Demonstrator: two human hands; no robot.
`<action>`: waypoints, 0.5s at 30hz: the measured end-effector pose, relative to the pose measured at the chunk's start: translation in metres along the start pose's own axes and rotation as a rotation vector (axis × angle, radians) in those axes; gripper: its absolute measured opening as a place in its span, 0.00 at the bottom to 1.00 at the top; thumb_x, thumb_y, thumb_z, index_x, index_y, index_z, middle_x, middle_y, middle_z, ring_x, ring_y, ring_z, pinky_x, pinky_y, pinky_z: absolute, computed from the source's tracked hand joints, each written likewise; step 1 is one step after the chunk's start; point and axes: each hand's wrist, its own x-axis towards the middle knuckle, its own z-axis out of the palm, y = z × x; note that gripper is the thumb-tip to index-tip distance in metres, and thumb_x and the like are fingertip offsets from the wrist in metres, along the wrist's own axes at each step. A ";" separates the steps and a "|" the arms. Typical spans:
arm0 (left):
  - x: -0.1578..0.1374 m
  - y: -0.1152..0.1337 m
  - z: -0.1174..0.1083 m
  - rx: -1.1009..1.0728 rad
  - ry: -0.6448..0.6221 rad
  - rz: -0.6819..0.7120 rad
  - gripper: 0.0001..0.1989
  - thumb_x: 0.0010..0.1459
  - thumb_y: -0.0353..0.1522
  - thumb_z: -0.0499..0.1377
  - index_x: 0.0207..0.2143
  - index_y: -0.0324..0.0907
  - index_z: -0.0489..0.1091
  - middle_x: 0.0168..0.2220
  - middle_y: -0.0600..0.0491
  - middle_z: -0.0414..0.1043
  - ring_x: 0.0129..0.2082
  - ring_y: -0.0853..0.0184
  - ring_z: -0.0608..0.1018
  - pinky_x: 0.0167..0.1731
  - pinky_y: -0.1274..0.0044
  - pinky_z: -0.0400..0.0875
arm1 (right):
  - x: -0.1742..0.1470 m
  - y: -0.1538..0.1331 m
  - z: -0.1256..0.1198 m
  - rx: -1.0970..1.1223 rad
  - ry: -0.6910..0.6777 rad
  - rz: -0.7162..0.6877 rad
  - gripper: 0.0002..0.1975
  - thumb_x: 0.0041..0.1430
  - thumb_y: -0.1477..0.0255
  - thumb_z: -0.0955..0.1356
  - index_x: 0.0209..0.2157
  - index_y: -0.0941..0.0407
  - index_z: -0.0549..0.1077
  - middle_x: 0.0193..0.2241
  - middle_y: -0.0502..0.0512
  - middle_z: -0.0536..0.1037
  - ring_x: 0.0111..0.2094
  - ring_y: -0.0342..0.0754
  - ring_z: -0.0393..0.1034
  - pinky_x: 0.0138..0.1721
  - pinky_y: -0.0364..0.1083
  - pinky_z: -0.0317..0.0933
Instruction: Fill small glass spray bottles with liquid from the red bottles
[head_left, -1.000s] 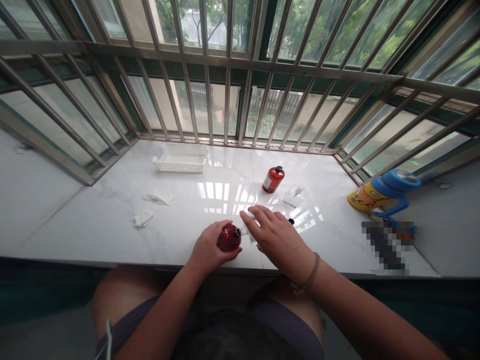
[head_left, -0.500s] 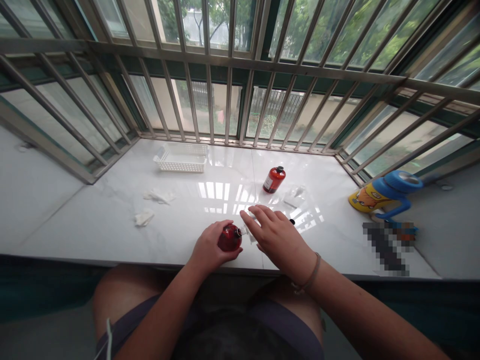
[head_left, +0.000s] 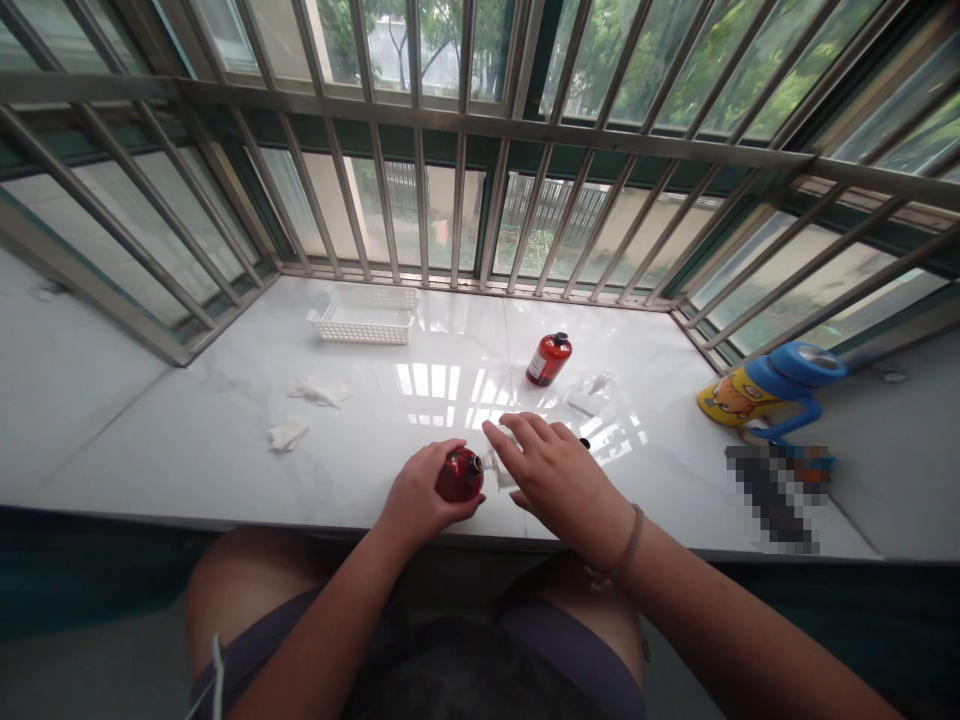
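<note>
My left hand (head_left: 420, 492) is closed around a dark red bottle (head_left: 457, 478) near the front edge of the white counter. The bottle's black-rimmed mouth points right. Over a clear bottle (head_left: 504, 470), tipped on its side, lies my right hand (head_left: 559, 475), gripping it with fingers and thumb on either side. The clear bottle's threaded neck meets the red bottle's mouth; most of its body is hidden under my hand. Just past my right hand, a small black cap (head_left: 584, 443) is partly visible.
Behind stands another red bottle (head_left: 549, 360) with a black top, beside a crumpled clear plastic wrapper (head_left: 589, 393). A white basket (head_left: 364, 335) sits back left, with crumpled tissues (head_left: 289, 434) in front. A blue-and-yellow flask (head_left: 739, 396) leans at right. Metal bars (head_left: 495, 130) line the window.
Both hands stay almost where they were. My right hand and the clear bottle have shifted very slightly, and more of the clear bottle shows below my fingers.
</note>
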 end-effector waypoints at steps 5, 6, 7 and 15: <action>0.000 0.000 0.000 0.001 0.000 0.003 0.37 0.50 0.38 0.77 0.60 0.50 0.67 0.53 0.49 0.79 0.52 0.53 0.82 0.55 0.61 0.78 | 0.001 0.000 -0.003 -0.019 0.001 -0.014 0.42 0.58 0.76 0.77 0.71 0.61 0.62 0.62 0.70 0.74 0.58 0.64 0.69 0.48 0.55 0.67; 0.000 0.000 0.000 0.000 0.000 0.003 0.37 0.50 0.38 0.77 0.60 0.50 0.67 0.53 0.49 0.79 0.51 0.53 0.82 0.55 0.61 0.78 | 0.001 0.000 -0.004 -0.026 0.000 -0.017 0.41 0.59 0.76 0.76 0.71 0.61 0.62 0.62 0.70 0.74 0.58 0.64 0.69 0.48 0.55 0.67; 0.001 0.000 0.000 -0.001 0.000 0.004 0.37 0.50 0.38 0.77 0.60 0.50 0.67 0.53 0.49 0.79 0.51 0.53 0.82 0.55 0.61 0.78 | 0.001 0.000 -0.005 -0.031 -0.001 -0.019 0.39 0.60 0.76 0.75 0.71 0.61 0.62 0.61 0.70 0.75 0.58 0.64 0.70 0.48 0.55 0.67; -0.001 -0.002 0.001 -0.005 0.012 0.003 0.38 0.50 0.39 0.77 0.61 0.51 0.67 0.53 0.49 0.79 0.51 0.53 0.82 0.55 0.61 0.78 | 0.003 0.000 -0.008 -0.041 0.020 -0.034 0.36 0.63 0.75 0.74 0.70 0.60 0.64 0.60 0.70 0.76 0.56 0.63 0.71 0.47 0.55 0.67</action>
